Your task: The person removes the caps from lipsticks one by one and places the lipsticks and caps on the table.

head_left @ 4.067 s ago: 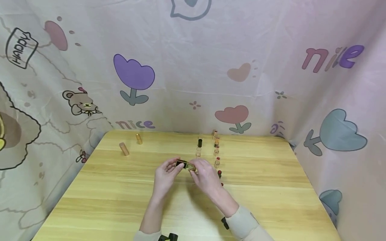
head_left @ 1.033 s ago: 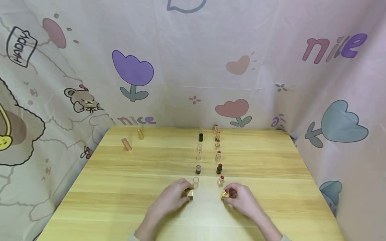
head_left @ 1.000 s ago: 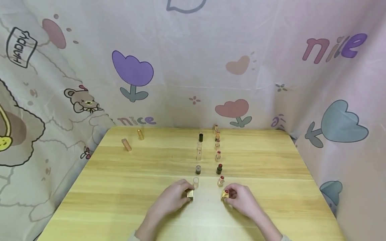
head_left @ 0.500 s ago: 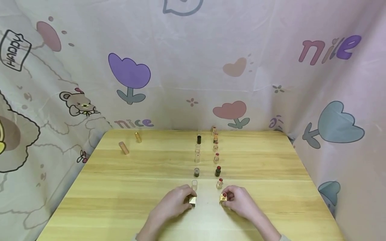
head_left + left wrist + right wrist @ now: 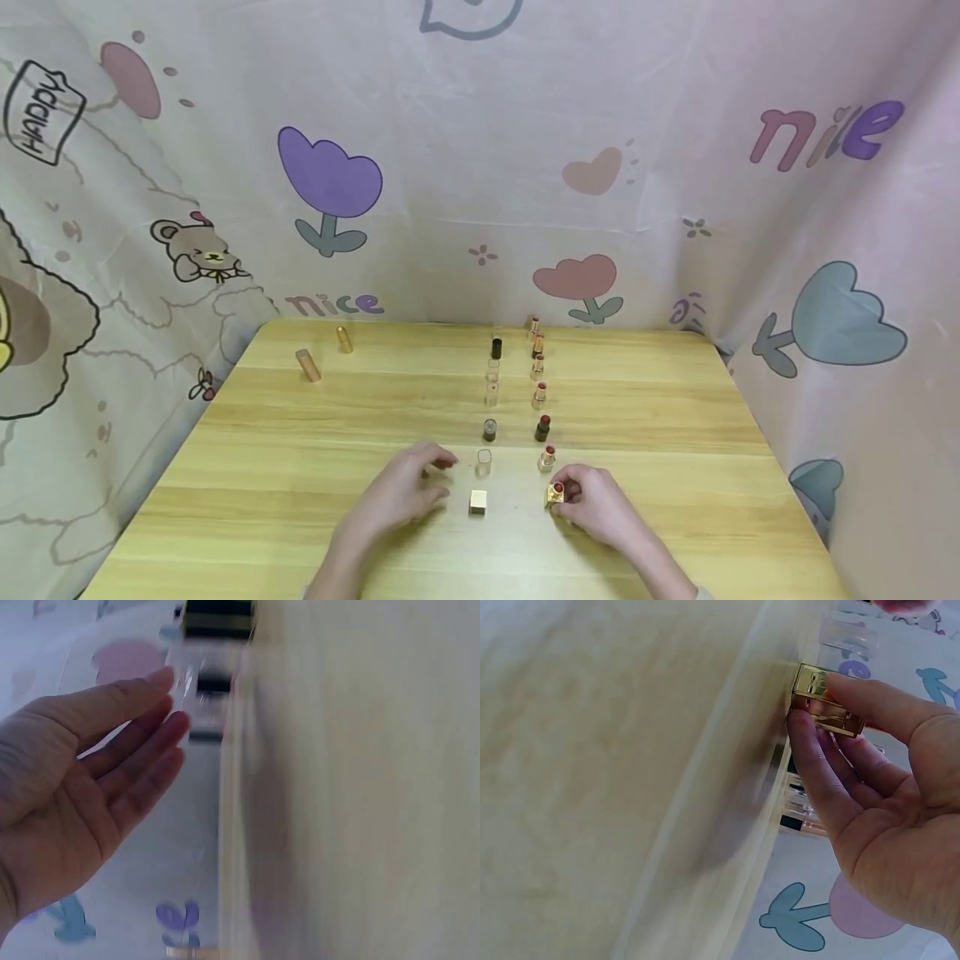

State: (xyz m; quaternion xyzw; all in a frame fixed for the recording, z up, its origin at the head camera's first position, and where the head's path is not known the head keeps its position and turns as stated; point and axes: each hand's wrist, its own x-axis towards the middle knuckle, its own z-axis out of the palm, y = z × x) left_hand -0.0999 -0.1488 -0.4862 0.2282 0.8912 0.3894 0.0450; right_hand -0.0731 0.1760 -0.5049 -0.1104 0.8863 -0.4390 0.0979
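My right hand (image 5: 600, 504) pinches a gold lipstick (image 5: 555, 494) with a red tip at the near end of the right-hand row. In the right wrist view the thumb and fingers sit on the sides of its shiny gold base (image 5: 817, 701). My left hand (image 5: 397, 492) is apart from everything, fingers loosely bent with a gap between thumb and fingers. Just right of it a square gold-topped cap (image 5: 477, 502) stands on the table, with a clear cap (image 5: 484, 462) behind it. In the left wrist view the black and gold cap (image 5: 217, 619) appears beyond the fingertips, blurred.
Uncapped lipsticks (image 5: 543, 428) stand in a row toward the back, facing a row of caps (image 5: 490, 430) on the left. Two closed tubes, one pinkish (image 5: 308, 366) and one gold (image 5: 344, 339), stand at the back left of the wooden table (image 5: 337, 417). A printed curtain (image 5: 465, 167) hangs behind.
The hands parted the cap from the gold lipstick and brought both down to the near ends of the rows. Since then my left hand has released the cap and drawn back left.
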